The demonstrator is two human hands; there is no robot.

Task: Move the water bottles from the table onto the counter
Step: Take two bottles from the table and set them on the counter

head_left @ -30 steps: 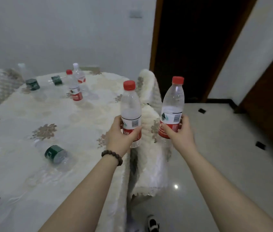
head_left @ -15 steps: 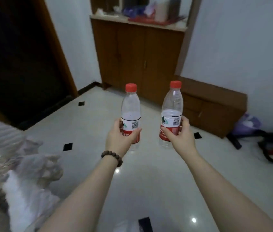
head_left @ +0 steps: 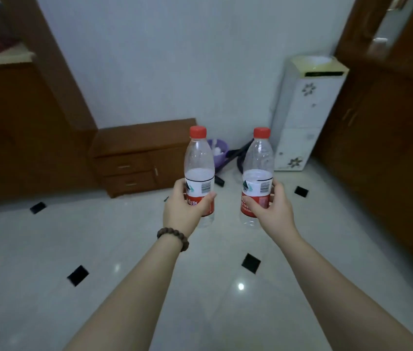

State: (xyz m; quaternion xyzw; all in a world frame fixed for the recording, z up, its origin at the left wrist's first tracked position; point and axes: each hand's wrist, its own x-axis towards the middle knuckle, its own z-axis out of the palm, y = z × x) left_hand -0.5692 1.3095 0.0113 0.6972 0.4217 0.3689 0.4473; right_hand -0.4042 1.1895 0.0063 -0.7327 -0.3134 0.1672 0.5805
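Observation:
Two clear water bottles with red caps and red-and-white labels are held upright in front of me over the floor. My left hand, with a bead bracelet on its wrist, grips the left bottle around its label. The right bottle is gripped the same way by my right hand. A pale countertop on a brown wooden cabinet shows at the upper left edge, with blurred red things on it. The table is out of view.
A low wooden drawer unit stands against the white wall ahead. A purple bin sits on the floor beside a white water dispenser. Tall brown cabinets line the right side. The glossy tiled floor spreads below.
The view has swung right, away from the table: the counter cabinet has slid to the left edge and the dispenser has come into sight. Both hands keep the bottles upright.

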